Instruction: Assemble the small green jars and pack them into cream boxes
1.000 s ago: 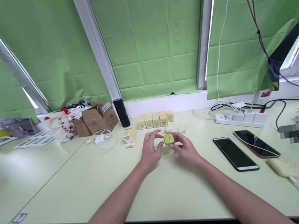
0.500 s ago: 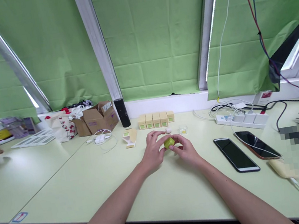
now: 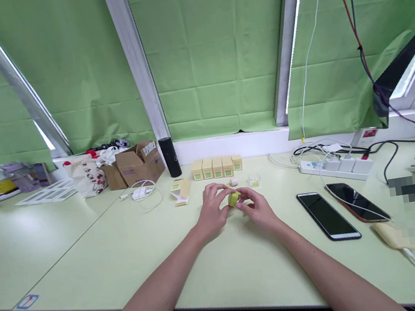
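A small, glossy yellow-green rounded piece (image 3: 233, 199) is pinched between my two hands, just above the table. My left hand (image 3: 215, 209) grips it from the left with thumb and fingertips. From the right, my right hand (image 3: 256, 207) holds its other side between thumb and fingers. The fingers cover part of it, and I cannot tell its exact kind. Just beyond the fingers lie a small whitish-pink piece (image 3: 234, 181) and a small clear plastic container (image 3: 254, 181) with something yellow inside. An opened small carton (image 3: 180, 191) lies to the left.
Several small tan boxes (image 3: 217, 167) stand in a row at the back, right of a black bottle (image 3: 169, 157). A cardboard box (image 3: 139, 164) and charging cable (image 3: 143, 192) are left. Two phones (image 3: 328, 215) and a power strip (image 3: 336, 167) are right.
The yellow-green piece has turned and tilted slightly between my fingers, while both hands stay in nearly the same place. At the far left, another person's hand has withdrawn almost out of view.
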A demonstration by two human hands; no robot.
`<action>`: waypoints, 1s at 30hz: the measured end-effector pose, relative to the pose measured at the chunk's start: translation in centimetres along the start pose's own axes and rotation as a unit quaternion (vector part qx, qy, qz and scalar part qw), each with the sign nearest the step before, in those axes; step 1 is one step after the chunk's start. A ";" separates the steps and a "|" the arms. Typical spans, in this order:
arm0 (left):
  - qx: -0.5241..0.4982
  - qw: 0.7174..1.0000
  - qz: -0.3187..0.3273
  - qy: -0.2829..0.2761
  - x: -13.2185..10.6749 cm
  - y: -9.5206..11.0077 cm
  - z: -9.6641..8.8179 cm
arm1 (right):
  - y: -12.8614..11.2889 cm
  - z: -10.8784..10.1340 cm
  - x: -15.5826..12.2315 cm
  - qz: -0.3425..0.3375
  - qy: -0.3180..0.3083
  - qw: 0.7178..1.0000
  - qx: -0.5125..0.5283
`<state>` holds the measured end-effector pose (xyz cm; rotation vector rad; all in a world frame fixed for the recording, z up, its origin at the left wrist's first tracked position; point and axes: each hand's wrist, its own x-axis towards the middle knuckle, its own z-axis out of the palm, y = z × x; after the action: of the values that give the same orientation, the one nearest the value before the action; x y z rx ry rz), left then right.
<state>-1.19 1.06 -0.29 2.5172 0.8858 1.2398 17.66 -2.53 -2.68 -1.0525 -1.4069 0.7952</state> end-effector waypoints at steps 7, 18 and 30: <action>-0.156 0.969 -0.160 0.102 1.0 -2.8 0.4 | 1.7 -0.5 -0.1 -0.008 -0.003 0.992 -0.128; -0.282 0.923 -0.224 0.135 1.3 -5.0 1.0 | 2.6 -0.5 0.8 -0.143 -0.044 0.877 -0.456; -0.278 0.921 -0.228 0.151 1.4 -5.1 0.9 | 2.0 1.8 5.8 -0.115 -0.134 0.782 -0.598</action>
<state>-2.05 5.99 -2.08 1.5966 0.9410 1.4712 16.52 3.76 -2.54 -1.6708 -2.3123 -0.2858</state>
